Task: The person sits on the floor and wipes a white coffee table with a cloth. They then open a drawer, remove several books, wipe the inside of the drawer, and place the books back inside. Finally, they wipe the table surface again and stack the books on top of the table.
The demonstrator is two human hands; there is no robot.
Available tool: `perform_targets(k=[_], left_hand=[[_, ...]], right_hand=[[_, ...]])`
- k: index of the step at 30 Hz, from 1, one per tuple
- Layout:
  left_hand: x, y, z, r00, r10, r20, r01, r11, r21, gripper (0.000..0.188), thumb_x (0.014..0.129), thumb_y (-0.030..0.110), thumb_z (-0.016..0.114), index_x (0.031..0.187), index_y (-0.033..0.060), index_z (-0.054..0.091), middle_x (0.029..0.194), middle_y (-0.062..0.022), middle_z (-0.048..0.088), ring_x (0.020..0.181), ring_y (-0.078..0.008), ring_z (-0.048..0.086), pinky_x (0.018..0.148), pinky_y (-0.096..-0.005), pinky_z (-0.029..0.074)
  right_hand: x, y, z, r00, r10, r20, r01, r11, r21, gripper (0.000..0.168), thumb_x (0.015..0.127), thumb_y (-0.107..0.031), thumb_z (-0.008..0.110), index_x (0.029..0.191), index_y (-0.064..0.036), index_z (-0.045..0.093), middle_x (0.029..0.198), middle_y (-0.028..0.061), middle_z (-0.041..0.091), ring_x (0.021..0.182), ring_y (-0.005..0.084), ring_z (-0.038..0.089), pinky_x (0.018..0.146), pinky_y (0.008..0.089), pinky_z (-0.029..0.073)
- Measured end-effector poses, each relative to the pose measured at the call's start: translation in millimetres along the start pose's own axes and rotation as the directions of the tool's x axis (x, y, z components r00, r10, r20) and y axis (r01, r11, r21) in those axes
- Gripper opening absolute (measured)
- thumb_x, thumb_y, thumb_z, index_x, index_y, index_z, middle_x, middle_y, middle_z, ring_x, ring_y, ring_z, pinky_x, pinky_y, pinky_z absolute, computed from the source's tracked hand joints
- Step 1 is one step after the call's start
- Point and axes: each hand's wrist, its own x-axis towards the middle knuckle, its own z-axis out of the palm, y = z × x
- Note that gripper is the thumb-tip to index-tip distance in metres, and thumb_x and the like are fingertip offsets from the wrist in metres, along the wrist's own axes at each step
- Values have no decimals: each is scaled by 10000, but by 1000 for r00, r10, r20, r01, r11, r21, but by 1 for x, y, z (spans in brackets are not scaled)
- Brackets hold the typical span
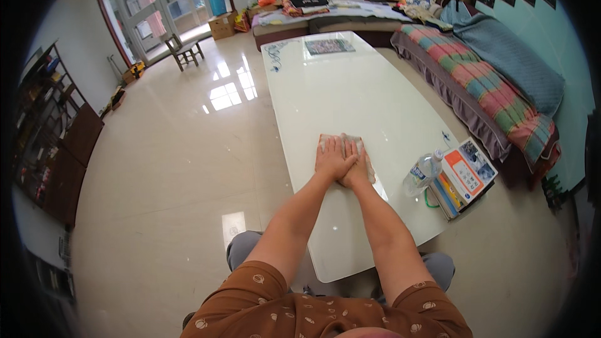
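A pale cloth with an orange edge lies flat on a glossy white table. Both my hands press down on it side by side, fingers pointing away from me. My left hand lies flat on the cloth's left part, its thumb crossing onto the other hand. My right hand rests on the cloth's middle, partly covered by that thumb. The fingers are stretched out, and neither hand is closed around the cloth. To the right of the hands stands a clear plastic bottle with a label, beside a stack of books.
A flat printed item lies at the table's far end. A sofa with a plaid cover runs along the right side. Beyond the floor on the left are a small wooden chair, a cardboard box and a dark shelf unit.
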Motion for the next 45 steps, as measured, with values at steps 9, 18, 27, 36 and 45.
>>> perform_targets(k=[9, 18, 27, 36, 45], left_hand=[[-64, 22, 2, 999, -39, 2, 39, 999, -27, 920, 891, 721, 367, 1541, 73, 305, 1609, -190, 246, 1512, -310, 169, 1211, -465, 21], [-129, 39, 22, 994, -100, -50, 101, 995, 20, 940, 885, 733, 372, 1549, 73, 287, 1612, -199, 233, 1513, -331, 158, 1207, -488, 34], [-181, 92, 49, 986, -162, -29, 163, 986, 31, 949, 895, 745, 329, 1560, 72, 255, 1623, -187, 208, 1522, -315, 130, 1207, -506, -12], [-204, 125, 101, 975, -221, 6, 216, 960, 180, 980, 904, 761, 278, 1564, 38, 213, 1630, -171, 197, 1525, -300, 124, 1202, -543, 53], [-211, 154, 96, 954, -288, 85, 284, 957, 66, 995, 897, 755, 296, 1578, 44, 149, 1646, -181, 107, 1536, -289, 12, 1204, -501, -48]], right_hand=[[-55, 1, -4, 999, -32, -30, 30, 997, -65, 794, 911, -532, 462, 1577, -172, 223, 1643, 125, 165, 1517, 328, 111, 1192, 565, 59], [-126, -6, -23, 991, -136, 2, 136, 987, -85, 744, 942, -508, 391, 1576, -158, 224, 1635, 115, 209, 1519, 296, 126, 1192, 555, 57], [-192, 31, -13, 969, -221, -108, 211, 973, -97, 716, 937, -477, 414, 1559, -153, 271, 1606, 120, 275, 1504, 315, 161, 1197, 576, 37], [-239, 71, -1, 949, -314, -24, 315, 947, 56, 828, 895, -581, 448, 1556, -116, 271, 1610, 172, 243, 1505, 337, 160, 1193, 567, 48], [-254, 90, -31, 931, -337, 141, 334, 942, 43, 820, 947, -558, 359, 1591, -114, 114, 1650, 163, 99, 1529, 326, 49, 1206, 532, -1]])
